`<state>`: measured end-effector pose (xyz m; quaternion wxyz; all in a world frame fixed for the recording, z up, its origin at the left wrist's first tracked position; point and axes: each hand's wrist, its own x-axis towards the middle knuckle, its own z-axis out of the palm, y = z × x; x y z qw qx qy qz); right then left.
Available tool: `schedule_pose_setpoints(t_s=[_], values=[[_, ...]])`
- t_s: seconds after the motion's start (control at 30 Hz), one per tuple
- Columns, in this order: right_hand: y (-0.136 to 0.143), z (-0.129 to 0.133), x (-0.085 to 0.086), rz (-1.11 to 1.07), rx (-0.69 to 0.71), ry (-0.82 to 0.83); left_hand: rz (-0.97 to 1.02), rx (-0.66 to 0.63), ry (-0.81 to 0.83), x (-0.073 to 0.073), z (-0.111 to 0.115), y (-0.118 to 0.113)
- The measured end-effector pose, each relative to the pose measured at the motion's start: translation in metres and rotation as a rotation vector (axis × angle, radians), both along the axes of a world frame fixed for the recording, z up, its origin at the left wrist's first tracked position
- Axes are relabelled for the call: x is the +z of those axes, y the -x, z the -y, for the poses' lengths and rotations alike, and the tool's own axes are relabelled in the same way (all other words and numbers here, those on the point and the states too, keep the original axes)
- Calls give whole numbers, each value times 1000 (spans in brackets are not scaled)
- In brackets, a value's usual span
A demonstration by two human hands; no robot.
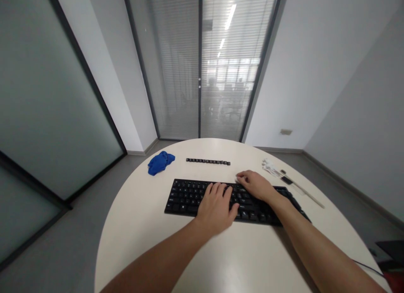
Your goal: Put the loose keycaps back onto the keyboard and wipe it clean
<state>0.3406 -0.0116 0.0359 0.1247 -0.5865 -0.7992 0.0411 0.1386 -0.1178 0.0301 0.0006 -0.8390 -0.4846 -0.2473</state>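
Observation:
A black keyboard (183, 196) lies across the table in front of me. My left hand (216, 207) rests flat on its middle keys, fingers spread and thumb out to the right. Over the upper edge of the keyboard, my right hand (254, 183) has its fingers pinched together. A small whitish bit shows at those fingertips, too small to name. Beyond the keyboard stands a row of several black keycaps (208, 161). The right wrist and forearm cover part of the keyboard's right side.
A crumpled blue cloth (160, 162) lies at the back left of the round cream table (139, 242). To the right are several thin white sticks (269, 167), a small black piece (286, 180) and a long pale rod (307, 194). A dark cable (368, 267) runs at the right edge.

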Motion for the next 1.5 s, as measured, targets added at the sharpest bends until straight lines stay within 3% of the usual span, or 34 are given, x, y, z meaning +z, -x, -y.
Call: schedule_pose_setpoints(t_s=[0.27,0.47,0.77,0.97,1.13,1.3,1.5], values=[[22,-53,4,136,-44,-19,21,4,14,0,-2,0],[37,-59,4,192,-73,-33,43,-1,10,1,-2,0],[27,-38,11,129,-122,-13,36,-3,8,0,-2,0],[-4,5,27,36,18,31,24,-5,17,0,-3,0],[-27,33,26,-39,166,26,27,-1,16,0,-2,-1],[-33,39,21,10,216,24,5,-2,20,1,-2,-2],[-29,42,26,146,211,32,-8,10,27,2,-1,-2]])
